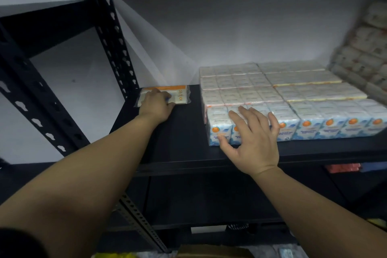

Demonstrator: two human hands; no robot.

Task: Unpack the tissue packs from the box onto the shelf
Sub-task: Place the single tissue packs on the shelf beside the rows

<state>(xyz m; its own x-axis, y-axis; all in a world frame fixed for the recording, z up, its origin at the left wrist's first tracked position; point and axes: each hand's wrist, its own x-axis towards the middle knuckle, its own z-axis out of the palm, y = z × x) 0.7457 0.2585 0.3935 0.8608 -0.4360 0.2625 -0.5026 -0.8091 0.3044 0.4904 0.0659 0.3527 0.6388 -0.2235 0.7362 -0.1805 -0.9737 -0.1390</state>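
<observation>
We see a big black metal shelf point(184, 142) with holes up its posts, set against a pale wall point(230, 16). On the right side of the shelf sits a big block of tissue packs point(293, 94), wrapped in clear plastic and lined up in neat rows. The front row shows blue and white packs with orange dots. More packs point(364, 48) lean in a blurry pile at the far right.

Our right hand point(253, 142) reaches to the front left corner of the block. Its fingers are spread wide and lie on the top of the front packs, and the thumb is by the front face. It is not holding anything tight.

Our left hand point(157, 104) is far back on the left of the shelf. It rests on one flat orange and white tissue pack point(180, 94) lying by the back post. We cannot tell if its fingers grip the pack or only press on it.

At the bottom edge we see a bit of brown cardboard box point(211, 252).
</observation>
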